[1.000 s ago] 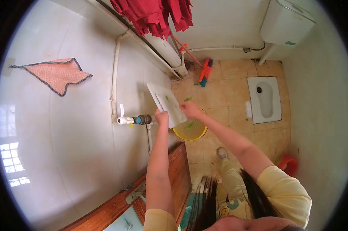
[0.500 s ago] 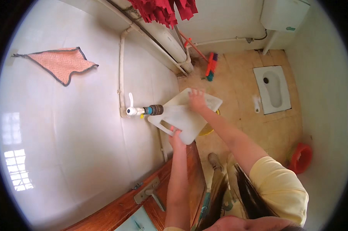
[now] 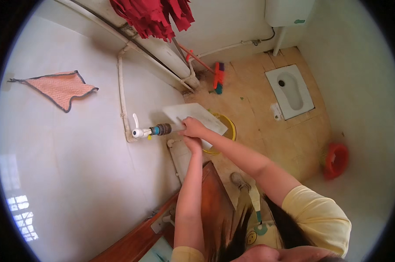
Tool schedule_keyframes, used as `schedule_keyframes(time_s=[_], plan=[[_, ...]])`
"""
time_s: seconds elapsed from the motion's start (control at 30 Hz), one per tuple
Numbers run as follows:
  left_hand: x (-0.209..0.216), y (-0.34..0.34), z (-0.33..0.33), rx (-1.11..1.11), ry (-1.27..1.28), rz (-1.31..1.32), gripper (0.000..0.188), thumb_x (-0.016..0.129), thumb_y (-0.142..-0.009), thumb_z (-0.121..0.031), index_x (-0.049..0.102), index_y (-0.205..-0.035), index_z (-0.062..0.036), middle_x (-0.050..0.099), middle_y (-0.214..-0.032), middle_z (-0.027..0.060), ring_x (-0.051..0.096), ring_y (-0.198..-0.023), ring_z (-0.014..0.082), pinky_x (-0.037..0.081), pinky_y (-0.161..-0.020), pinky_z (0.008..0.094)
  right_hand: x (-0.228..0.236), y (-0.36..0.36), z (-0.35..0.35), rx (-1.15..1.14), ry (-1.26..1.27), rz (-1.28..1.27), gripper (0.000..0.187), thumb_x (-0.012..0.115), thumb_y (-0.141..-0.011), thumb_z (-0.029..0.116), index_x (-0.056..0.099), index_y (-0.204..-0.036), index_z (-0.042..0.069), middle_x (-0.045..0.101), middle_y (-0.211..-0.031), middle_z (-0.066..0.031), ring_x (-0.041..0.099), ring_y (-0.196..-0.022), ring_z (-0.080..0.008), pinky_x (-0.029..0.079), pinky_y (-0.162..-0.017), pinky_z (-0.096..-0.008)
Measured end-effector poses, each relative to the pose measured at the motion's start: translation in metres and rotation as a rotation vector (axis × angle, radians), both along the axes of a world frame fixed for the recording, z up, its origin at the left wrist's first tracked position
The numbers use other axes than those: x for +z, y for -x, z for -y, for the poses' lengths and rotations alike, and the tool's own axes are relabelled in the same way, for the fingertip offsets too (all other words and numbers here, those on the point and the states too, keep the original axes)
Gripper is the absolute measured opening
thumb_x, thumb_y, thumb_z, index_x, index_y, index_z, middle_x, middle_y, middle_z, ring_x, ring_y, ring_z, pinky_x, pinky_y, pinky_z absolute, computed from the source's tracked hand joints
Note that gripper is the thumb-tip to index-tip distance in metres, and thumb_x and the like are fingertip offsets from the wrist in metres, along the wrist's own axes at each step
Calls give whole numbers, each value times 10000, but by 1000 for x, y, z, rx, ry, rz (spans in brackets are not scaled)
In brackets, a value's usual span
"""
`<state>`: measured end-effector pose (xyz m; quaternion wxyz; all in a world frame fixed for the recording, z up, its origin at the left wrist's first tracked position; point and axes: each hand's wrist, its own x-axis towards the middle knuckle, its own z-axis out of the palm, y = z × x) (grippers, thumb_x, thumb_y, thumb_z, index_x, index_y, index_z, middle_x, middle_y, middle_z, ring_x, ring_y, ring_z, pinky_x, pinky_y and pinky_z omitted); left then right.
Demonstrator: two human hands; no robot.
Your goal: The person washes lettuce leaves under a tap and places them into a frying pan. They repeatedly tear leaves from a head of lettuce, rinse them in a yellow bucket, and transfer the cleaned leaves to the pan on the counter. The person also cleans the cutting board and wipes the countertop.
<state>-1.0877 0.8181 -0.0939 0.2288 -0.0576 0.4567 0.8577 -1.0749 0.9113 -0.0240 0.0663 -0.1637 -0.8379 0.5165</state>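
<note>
A white plastic cutting board (image 3: 210,123) is held tilted just past the tap (image 3: 156,130), over a yellow-rimmed bucket (image 3: 233,131). My left hand (image 3: 193,143) is closed on the board's near edge, partly covered by my other hand. Crossing above it, my right hand (image 3: 193,128) is bent round the same end of the board, its fingertips right by the tap's spout. The slot handle seen before is hidden behind my hands. The tap has a white lever and a dark ribbed end.
A wooden door (image 3: 206,187) stands close below my left forearm. On the wall hangs an orange cloth (image 3: 59,89). Red mop strips (image 3: 156,17) hang overhead. A broom (image 3: 219,78), a squat toilet (image 3: 290,91) and a red basket (image 3: 336,160) are farther off.
The board has turned, its handle end now in my hands. My right hand has come back from the board's far part to beside my left, near the tap. The view has shifted right.
</note>
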Motion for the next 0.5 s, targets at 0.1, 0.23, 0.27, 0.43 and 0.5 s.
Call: schedule_keyframes(time_s=[0.1,0.23,0.27,0.43,0.5], plan=[[15,-51,-36,-85,257,-188,295,561,-832,-163,533,-1081,-9,598,-995,54,580,-879,233,452,-756,307,-12,-12,-27,-129,-27,199,359,624,-696,346,611,-814,7,590,-864,-202,565,-829,-375,458,-725,-420],[35,-64,-44,-486,1062,-746,215,522,-851,-198,599,-980,-45,643,-860,66,606,-770,189,467,-680,295,-46,-50,-66,-466,254,75,272,594,-763,269,573,-740,-1,582,-706,-125,573,-660,-256,452,-590,-361],[44,-53,-39,-623,912,-572,210,515,-853,-192,603,-971,-41,644,-859,74,608,-754,184,469,-664,289,-55,-68,-88,-434,576,40,224,582,-788,228,559,-735,11,566,-651,-80,556,-590,-196,438,-536,-327],[19,48,-12,-268,443,99,134,521,-837,-160,564,-859,-36,603,-741,62,580,-664,153,469,-581,253,-37,-181,-130,-603,844,-51,209,567,-840,244,535,-741,62,444,-566,35,382,-486,-63,313,-442,-231],[8,75,-12,-190,376,156,127,529,-825,-161,553,-848,-38,580,-715,60,558,-635,152,454,-565,240,-41,-229,-128,-713,721,17,242,586,-831,283,551,-755,55,429,-581,52,357,-499,-50,296,-443,-230]])
